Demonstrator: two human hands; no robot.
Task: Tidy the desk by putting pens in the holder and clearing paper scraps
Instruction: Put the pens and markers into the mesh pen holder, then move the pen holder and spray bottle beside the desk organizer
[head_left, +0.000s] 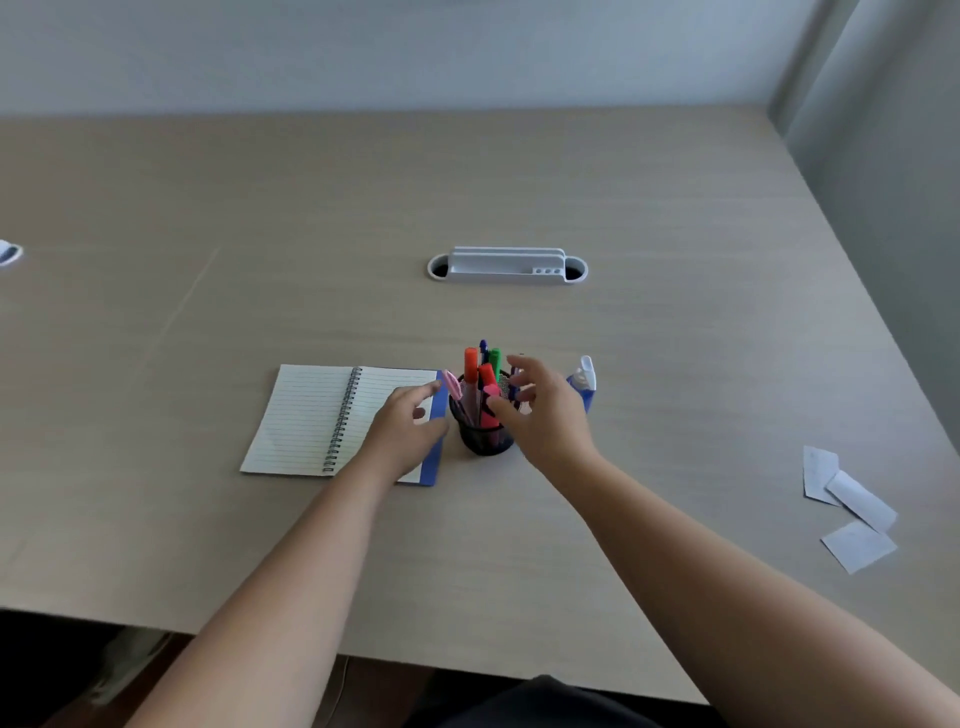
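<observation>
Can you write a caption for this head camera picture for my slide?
Both hands hover around the pen holder; paper scraps wait on the desk.

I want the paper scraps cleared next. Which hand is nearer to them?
Right. The right hand is at the pen holder, on the side toward the paper scraps by the desk's right edge. The left hand rests on the notebook, farther away.

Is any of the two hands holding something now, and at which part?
Nothing is clearly held. The left hand is open over the notebook; the right hand is open beside the pen holder.
</observation>
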